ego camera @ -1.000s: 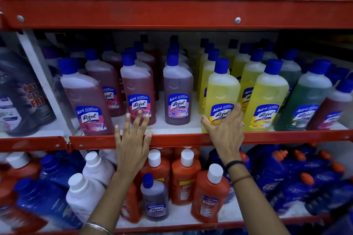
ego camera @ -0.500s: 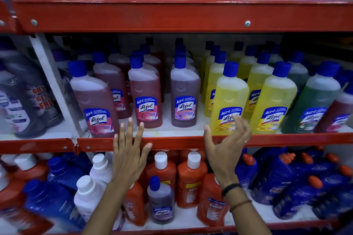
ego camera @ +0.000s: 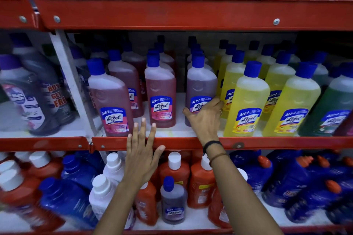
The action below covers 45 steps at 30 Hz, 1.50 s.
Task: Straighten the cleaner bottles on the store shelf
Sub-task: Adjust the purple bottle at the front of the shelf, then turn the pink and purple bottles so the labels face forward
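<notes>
Rows of blue-capped cleaner bottles stand on the middle shelf (ego camera: 191,142). A purple bottle (ego camera: 200,86) stands at the front centre, and my right hand (ego camera: 206,118) wraps around its lower label, thumb on the left and fingers on the right. To its left stand a pink bottle (ego camera: 160,91) set back from the edge and another pink bottle (ego camera: 110,97) leaning at the front. Yellow bottles (ego camera: 250,99) stand to the right. My left hand (ego camera: 142,154) is open with fingers spread, over the red shelf lip below the pink bottles, holding nothing.
A red upper shelf beam (ego camera: 172,12) runs above with large jugs on it. A white upright post (ego camera: 70,82) splits off grey bottles (ego camera: 34,97) at left. Green bottles (ego camera: 328,105) stand far right. The lower shelf holds orange, white and blue bottles (ego camera: 173,170).
My right hand has moved left from the front yellow bottle onto the purple bottle and closed around it. My left hand has stayed low by the shelf lip. The view has shifted left.
</notes>
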### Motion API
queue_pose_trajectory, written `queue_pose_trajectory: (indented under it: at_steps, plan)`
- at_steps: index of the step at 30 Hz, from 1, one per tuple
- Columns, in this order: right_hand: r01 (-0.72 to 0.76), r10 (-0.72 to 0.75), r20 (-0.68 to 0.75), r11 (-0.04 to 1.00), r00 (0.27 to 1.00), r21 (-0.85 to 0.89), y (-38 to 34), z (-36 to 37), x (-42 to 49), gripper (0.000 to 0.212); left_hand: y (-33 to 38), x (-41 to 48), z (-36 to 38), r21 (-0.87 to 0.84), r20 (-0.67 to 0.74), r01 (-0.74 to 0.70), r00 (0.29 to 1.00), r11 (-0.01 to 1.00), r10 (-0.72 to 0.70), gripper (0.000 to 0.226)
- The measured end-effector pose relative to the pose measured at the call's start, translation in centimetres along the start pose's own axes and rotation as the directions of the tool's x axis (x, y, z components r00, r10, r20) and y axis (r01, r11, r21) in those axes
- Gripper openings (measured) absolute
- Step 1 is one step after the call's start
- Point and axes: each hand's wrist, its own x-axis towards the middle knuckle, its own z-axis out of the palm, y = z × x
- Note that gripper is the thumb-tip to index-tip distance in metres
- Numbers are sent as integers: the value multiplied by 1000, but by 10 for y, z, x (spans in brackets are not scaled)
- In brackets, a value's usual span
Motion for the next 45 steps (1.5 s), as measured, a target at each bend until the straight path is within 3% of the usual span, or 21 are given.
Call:
queue_pose_trajectory:
  at_steps: [11,24,29,32,35,37,41,45]
  plan:
    - [7,-15,-75,995,997,-98,3,-23,-26,86,-1,-1,1,-20,23,-1,1000,1000,2,66]
    - [3,-16,-93,991,996,-133,4,-38,-51,89,0,-11,-2,-64,31,45,999,997,-43,69]
    - [-4,2,-110,1000,994,-12,13,-31,-71,93,-10,-23,-7,-36,63,62,996,997,-60,71]
    - [138,-121,-176,986,977,89,11,-21,-101,82,-18,-26,-10,-4,73,67,995,998,-66,71]
    - [289,-278,-81,930,957,229,-8,-10,-115,66,-24,-29,-9,25,67,55,996,998,-56,69]
    - [288,-301,0,912,954,292,-29,1,-112,70,-29,-31,-9,38,50,37,998,999,-39,67]
    - [160,-182,61,951,982,263,-70,27,-89,88,-37,-33,-8,68,31,15,999,998,-17,65]
    - [18,-21,33,998,999,63,-89,46,-61,105,-41,-33,-6,95,13,-15,1000,995,14,64]
